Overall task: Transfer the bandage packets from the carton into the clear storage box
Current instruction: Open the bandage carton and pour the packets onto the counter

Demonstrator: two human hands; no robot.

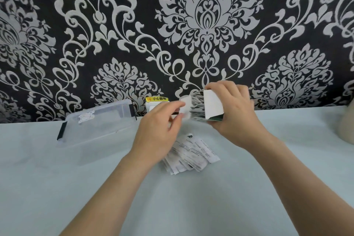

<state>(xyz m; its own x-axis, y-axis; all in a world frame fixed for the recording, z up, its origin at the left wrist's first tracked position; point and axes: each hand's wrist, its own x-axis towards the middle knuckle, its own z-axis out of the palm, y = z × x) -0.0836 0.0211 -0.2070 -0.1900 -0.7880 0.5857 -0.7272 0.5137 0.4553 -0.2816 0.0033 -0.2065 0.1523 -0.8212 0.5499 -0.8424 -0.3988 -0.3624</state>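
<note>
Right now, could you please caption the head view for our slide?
Right hand holds the carton, left hand pinches its white flap, above loose bandage packets beside the clear storage box.

Packets (195,104) spilling from the carton (213,105) mouth are motion-blurred.

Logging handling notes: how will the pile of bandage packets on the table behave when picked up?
Probably light and floppy: the bandage packets look like thin flat paper strips. They lie fanned and overlapping, so they would likely slide apart unless pinched together.
</note>
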